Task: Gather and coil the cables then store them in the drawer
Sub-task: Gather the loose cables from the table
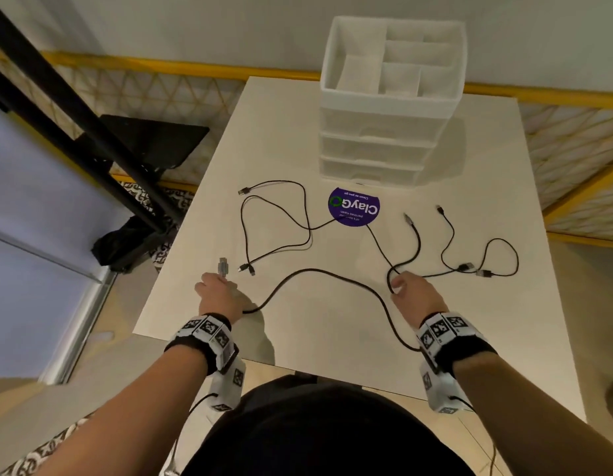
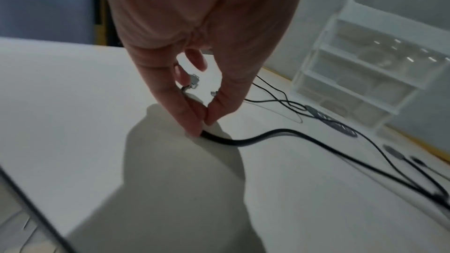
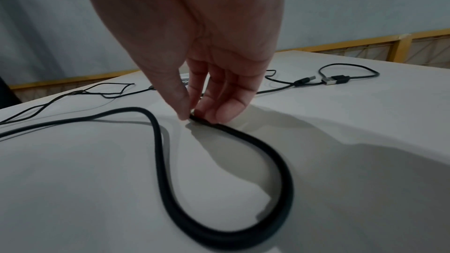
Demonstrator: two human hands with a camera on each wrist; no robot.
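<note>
A thick black cable (image 1: pixel 311 270) snakes across the near part of the white table (image 1: pixel 298 341). My left hand (image 1: pixel 216 286) pinches it between thumb and forefinger (image 2: pixel 190 120) close to its silver USB plug (image 1: pixel 223 266). My right hand (image 1: pixel 398 286) pinches the same cable (image 3: pixel 280 161) further along, where it bends into a loop; its other plug (image 1: pixel 407 218) lies beyond. A thin black cable (image 1: pixel 299 207) sprawls at centre left. Two more thin cables (image 1: pixel 504 257) lie at the right. The white drawer unit (image 1: pixel 377 146) stands at the back, with its drawers shut.
A round purple sticker (image 1: pixel 354 206) lies on the table in front of the drawer unit, and a thin cable crosses its edge. The unit's top is an open tray with dividers (image 1: pixel 397 53). A black stand (image 1: pixel 92 132) rises left of the table.
</note>
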